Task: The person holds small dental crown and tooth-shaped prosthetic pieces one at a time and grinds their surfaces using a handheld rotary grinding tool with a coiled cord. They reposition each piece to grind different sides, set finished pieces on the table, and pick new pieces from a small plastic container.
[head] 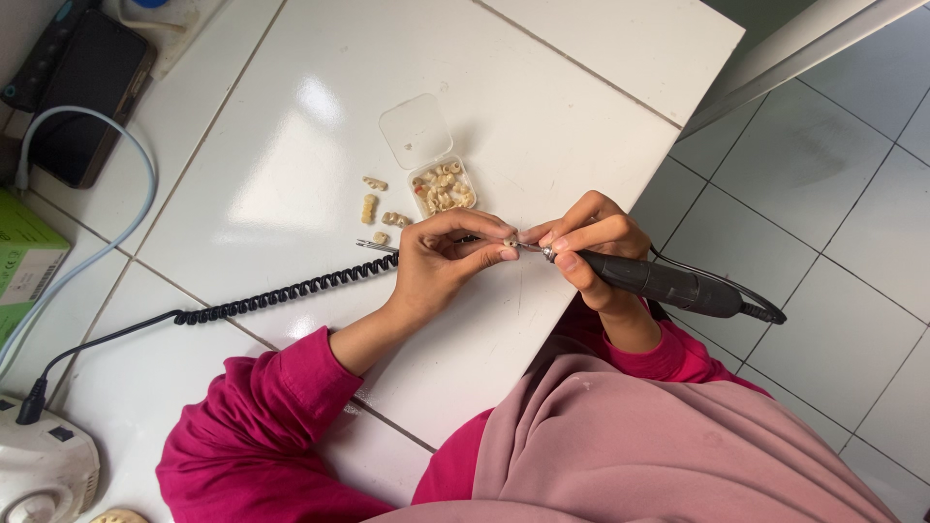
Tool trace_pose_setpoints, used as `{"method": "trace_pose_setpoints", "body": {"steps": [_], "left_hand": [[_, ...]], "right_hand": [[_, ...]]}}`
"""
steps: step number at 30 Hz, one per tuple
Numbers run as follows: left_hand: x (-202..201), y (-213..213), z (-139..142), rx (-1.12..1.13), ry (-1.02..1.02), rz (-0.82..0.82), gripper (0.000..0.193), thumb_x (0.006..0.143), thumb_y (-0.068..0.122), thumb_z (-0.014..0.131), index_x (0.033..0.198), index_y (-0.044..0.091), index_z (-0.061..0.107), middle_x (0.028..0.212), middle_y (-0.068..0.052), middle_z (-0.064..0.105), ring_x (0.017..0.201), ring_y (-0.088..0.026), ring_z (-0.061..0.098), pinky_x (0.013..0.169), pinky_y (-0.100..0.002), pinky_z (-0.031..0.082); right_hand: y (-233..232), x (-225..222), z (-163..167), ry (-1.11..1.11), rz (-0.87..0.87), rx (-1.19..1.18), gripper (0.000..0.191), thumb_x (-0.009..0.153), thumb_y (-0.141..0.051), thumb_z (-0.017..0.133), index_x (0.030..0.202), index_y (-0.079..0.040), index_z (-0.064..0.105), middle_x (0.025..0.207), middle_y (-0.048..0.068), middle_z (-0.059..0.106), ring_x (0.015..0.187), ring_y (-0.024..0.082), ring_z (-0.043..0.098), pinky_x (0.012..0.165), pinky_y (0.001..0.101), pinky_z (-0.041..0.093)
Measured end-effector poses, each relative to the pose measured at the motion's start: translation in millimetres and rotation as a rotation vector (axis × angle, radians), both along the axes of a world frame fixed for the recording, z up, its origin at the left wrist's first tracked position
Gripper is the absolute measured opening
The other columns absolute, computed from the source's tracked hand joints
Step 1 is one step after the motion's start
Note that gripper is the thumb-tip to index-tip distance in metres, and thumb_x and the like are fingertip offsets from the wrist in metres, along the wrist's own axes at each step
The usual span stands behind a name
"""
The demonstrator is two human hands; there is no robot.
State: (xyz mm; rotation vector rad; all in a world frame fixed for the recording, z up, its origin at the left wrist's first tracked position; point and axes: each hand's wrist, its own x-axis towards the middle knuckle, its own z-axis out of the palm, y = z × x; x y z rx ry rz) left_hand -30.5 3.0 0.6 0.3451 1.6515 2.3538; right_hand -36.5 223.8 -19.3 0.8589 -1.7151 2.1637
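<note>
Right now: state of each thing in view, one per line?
Small clear box: open, lid flipped back, holds small beige pieces.
Loose beige pieces: lying on the white table, beside the box.
Left hand: grip pinched on a tiny piece, too small to identify.
Right hand: grip closed on the black rotary handpiece, tip at the left fingertips.
Coiled cord: lies slack across the table.
Phone: screen dark.

We note a dark phone (92, 92) at ten o'clock on the white tiled counter (291, 165), with a pale blue cable (116, 223) curving beside it. A green box (24, 266) sits at nine o'clock. Grey floor tiles (833, 194) lie at three o'clock.
</note>
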Motion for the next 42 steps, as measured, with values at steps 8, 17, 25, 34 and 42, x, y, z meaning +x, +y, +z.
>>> {"method": "trace_pose_setpoints", "body": {"steps": [8,17,25,34,42], "left_hand": [[0,0,-1,-0.015,-0.001,0.009,0.016,0.092,-0.009,0.074,0.108,-0.006,0.070,0.114,-0.015,0.070,0.107,-0.022,0.074,0.100,-0.034,0.066],[0,0,-1,-0.020,-0.014,0.015,0.016,0.092,-0.009,0.074,0.107,-0.006,0.070,0.113,-0.015,0.070,0.107,-0.022,0.074,0.099,-0.034,0.066],[0,0,0,-0.050,-0.004,0.018,0.016,0.092,-0.007,0.074,0.107,-0.005,0.069,0.112,-0.014,0.071,0.106,-0.021,0.074,0.098,-0.033,0.067],[0,-1,-10,-0.062,-0.043,0.005,0.019,0.092,-0.006,0.076,0.109,-0.005,0.068,0.109,-0.015,0.074,0.104,-0.021,0.075,0.096,-0.032,0.066],[13,2,16,0.040,-0.031,-0.033,0.019,0.093,-0.005,0.075,0.111,-0.006,0.069,0.114,-0.016,0.072,0.107,-0.020,0.074,0.100,-0.033,0.066]], "right_hand": [[-1,0,4,0.009,-0.011,0.020,0.010,0.100,-0.011,0.065,0.104,-0.006,0.058,0.096,0.012,0.058,0.085,0.016,0.068,0.085,0.0427,0.071],[-2,-2,5,0.018,-0.017,0.025,0.009,0.099,-0.011,0.065,0.102,-0.005,0.059,0.094,0.012,0.059,0.083,0.016,0.069,0.083,0.0414,0.072],[-2,-2,4,0.026,-0.022,0.039,0.009,0.099,-0.012,0.065,0.102,-0.005,0.059,0.093,0.011,0.059,0.082,0.017,0.069,0.082,0.0409,0.072],[0,-1,-7,-0.070,-0.003,-0.059,0.013,0.101,-0.014,0.063,0.102,-0.005,0.055,0.093,0.011,0.056,0.076,0.019,0.071,0.083,0.0441,0.072],[0,4,-8,-0.151,-0.057,-0.153,0.015,0.105,-0.017,0.061,0.108,-0.006,0.051,0.098,0.012,0.056,0.080,0.029,0.074,0.071,0.0375,0.071]]}}
